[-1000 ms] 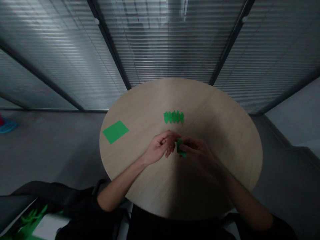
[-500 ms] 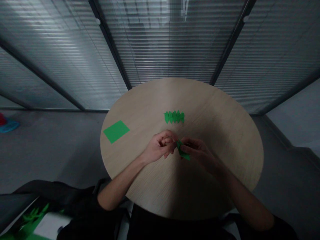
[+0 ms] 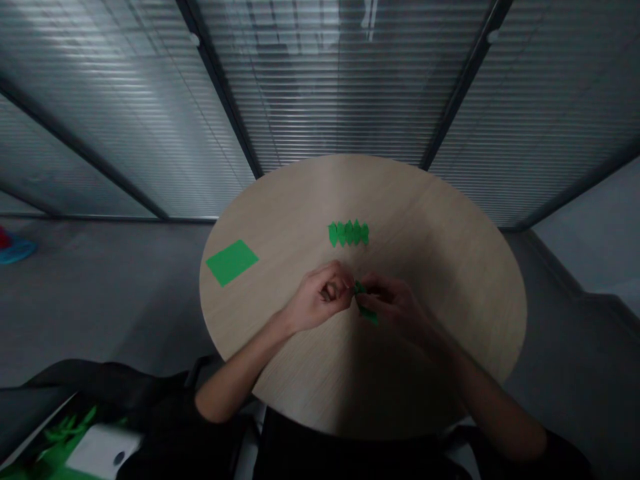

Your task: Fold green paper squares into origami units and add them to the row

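Over the middle of the round table, a small folded piece of green paper (image 3: 369,315) is held between my two hands. My right hand (image 3: 395,303) grips it between thumb and fingers, with the lower end sticking out beneath. My left hand (image 3: 323,297) is closed in a pinch at the paper's upper left edge, its fingertips meeting those of the right. The fingers hide much of the folds. Just beyond the hands, several small folded green paper pieces (image 3: 349,233) stand in a row. A flat green paper sheet (image 3: 233,263) lies at the table's left.
The round wooden table (image 3: 295,200) stands close to a glass wall with blinds (image 3: 340,100). At the lower left, a white object (image 3: 103,450) rests among green items. A blue and red object (image 3: 15,248) lies on the floor at far left.
My left hand's fingers have curled into a tighter pinch at the paper's edge. The folded paper has tilted slightly and more of it is covered by my right fingers.
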`<action>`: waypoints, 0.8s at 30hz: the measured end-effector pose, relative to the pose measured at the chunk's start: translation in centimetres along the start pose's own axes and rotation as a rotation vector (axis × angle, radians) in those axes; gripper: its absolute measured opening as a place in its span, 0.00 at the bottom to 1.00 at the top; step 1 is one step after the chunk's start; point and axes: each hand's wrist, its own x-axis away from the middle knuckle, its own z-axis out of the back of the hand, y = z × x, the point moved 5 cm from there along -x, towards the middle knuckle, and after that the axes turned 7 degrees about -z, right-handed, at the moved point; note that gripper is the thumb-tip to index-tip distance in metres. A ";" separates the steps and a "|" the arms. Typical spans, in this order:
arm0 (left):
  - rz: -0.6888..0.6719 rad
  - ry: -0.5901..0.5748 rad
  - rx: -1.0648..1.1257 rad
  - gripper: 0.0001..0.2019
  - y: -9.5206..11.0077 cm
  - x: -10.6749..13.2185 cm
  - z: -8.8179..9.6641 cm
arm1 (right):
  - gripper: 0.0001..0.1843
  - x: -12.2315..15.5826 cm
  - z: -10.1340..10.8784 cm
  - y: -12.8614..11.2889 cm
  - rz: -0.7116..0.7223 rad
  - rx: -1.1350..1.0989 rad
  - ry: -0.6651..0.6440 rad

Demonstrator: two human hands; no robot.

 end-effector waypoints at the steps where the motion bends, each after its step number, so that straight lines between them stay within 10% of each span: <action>1: -0.034 -0.009 -0.038 0.02 0.1 0.0 0.0 | 0.16 0.0 0.0 0.0 0.006 0.011 0.013; 24: -0.175 -0.018 -0.247 0.04 0.6 0.3 -0.1 | 0.11 0.0 0.4 -0.1 0.112 0.138 0.149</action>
